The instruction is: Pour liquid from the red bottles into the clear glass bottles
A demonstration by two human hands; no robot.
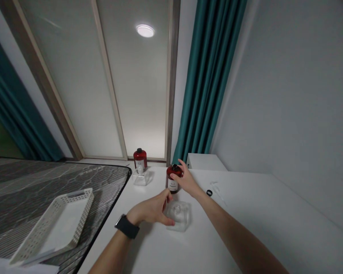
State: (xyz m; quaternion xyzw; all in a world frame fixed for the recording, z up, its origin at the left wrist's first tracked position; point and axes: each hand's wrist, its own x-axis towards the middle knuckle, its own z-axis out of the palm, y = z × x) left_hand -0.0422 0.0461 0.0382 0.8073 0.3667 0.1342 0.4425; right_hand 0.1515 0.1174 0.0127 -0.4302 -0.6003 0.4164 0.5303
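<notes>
My left hand [153, 209], with a dark watch [127, 227] on its wrist, curls its thumb and fingers around the left side of a square clear bottle [180, 219] on the white table. Just behind it stands a dark red bottle [173, 185] with a white label and a black top. My right hand [186, 179] reaches around the red bottle's right side near the top, thumb in front; part of its grip is hidden. Farther back, another red bottle [140, 156] with a black cap stands behind a second clear bottle [140, 177].
On the white table [246, 220], a black ring [209, 193] and a thin clear piece [218, 192] lie right of my right forearm. A white perforated basket [78, 217] rests on the dark striped surface at left. A white box [205, 161] stands behind the table by the green curtain.
</notes>
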